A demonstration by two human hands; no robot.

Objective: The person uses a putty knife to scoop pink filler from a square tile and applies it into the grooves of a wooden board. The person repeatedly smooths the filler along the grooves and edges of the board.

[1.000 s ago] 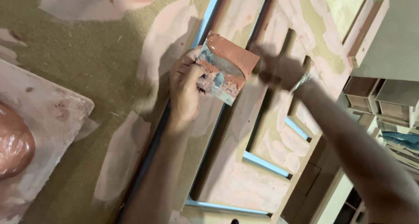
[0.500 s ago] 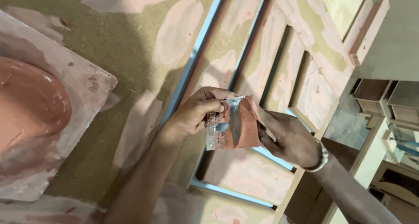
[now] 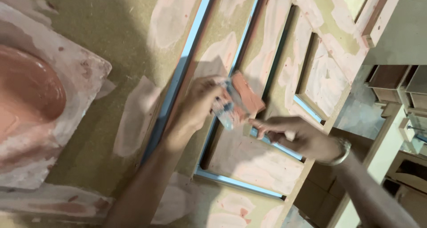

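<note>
My left hand [image 3: 200, 104] grips a flat rectangular scraper [image 3: 242, 99] smeared with red-brown filler, held tilted above a pale wooden panel door [image 3: 249, 161]. The door lies flat, with recessed fields edged in blue strips [image 3: 178, 77] and several pink filler patches. My right hand [image 3: 296, 138], with a metal bracelet at the wrist, lies just below the scraper. Its fingers are drawn together and point left, with the tips close to the scraper's lower corner. Whether it pinches anything is hidden.
At the left a stained board [image 3: 86, 74] carries a mound of red-brown filler [image 3: 26, 88]. Wooden shelf boxes [image 3: 393, 83] stand at the right, past the door's edge. More wooden pieces lie at the lower right.
Half a second ago my right hand gripped the scraper's right edge; now it sits below the scraper. Both hands and the scraper lie further right in the view.
</note>
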